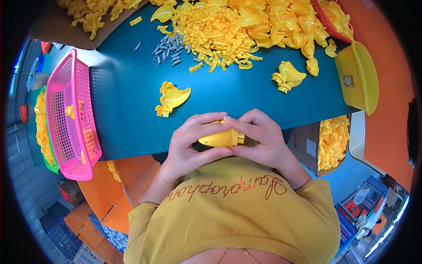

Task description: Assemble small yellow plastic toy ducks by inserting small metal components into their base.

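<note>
One glossy yellow plastic shell piece (221, 137), rounded with a short ribbed neck, sits low in the centre of the frame, pinched between both hands at the near table edge. The left hand (190, 145) curls its fingers over and under it; the right hand (259, 138) closes its fingertips on the neck end. Just above, one matching half-shell (172, 98) lies alone on the dark teal table (127, 101), and a small cluster of two or three (288, 75) lies to the upper right. A pile of small grey metal pins (169, 49) sits beside a heap of thin yellow curved strips (217, 33). One pink mesh basket (70, 119) stands at left, one yellow bowl (362, 77) at right
</note>
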A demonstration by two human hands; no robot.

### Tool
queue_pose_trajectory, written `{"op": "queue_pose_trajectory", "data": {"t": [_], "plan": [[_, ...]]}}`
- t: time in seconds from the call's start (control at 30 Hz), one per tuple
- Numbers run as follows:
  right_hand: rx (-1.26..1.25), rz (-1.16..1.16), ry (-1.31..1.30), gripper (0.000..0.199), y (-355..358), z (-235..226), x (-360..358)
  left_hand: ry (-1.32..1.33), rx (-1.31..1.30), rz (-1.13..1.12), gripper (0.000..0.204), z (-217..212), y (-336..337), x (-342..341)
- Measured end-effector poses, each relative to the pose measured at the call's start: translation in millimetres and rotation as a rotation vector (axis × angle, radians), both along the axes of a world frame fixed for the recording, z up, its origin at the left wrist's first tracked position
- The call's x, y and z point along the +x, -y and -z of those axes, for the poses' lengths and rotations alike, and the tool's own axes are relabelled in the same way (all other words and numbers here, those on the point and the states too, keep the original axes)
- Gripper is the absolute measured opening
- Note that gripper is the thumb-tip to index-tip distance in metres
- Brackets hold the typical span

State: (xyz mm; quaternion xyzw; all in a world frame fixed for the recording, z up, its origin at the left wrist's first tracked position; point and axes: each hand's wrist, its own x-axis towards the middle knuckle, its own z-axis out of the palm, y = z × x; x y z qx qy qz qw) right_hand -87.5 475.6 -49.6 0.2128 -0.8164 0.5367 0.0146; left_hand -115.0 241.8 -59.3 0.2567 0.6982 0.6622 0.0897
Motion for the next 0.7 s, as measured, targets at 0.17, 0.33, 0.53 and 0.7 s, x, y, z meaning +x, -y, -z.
{"op": "queue_pose_trajectory", "data": {"t": [0.17,0.33,0.53,0.7], "plan": [[0.013,0.017,-0.103,0.067,8,4,-2,0.082,0.057,-0.024,0.048,6,-4,11],[-0.184,0.137,-0.359,0.036,23,40,6,0.323,0.412,-0.01,0.042,14,-19,28],[-0.201,0.057,-0.427,0.035,22,40,-2,0.264,0.394,-0.024,0.042,8,-16,27],[-0.182,0.051,-0.222,0.045,22,23,-9,-0.165,-0.057,-0.227,0.048,-29,25,7]]}}
